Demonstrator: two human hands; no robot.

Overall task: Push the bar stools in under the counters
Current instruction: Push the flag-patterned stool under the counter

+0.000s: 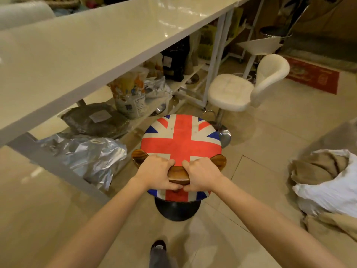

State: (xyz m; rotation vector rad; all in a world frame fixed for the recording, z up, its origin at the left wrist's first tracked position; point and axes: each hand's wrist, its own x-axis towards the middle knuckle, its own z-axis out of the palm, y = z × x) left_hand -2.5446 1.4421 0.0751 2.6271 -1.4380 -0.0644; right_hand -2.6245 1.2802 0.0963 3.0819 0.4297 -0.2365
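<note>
Head view: left hand (156, 173) and right hand (201, 175) both grip, fingers curled, the curved brown wooden backrest (178, 173) of the round Union Jack-cushioned bar stool (180, 140), standing just right of the long white glossy counter (81, 55).

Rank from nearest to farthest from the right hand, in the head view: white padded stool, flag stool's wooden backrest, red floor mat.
1. Wooden backrest: gripped by the right hand.
2. White padded stool: ahead, right of the counter.
3. Red floor mat: far right, beyond it.

Both hands — left hand (156, 172), right hand (201, 174) — grip flag stool's backrest (178, 174).
</note>
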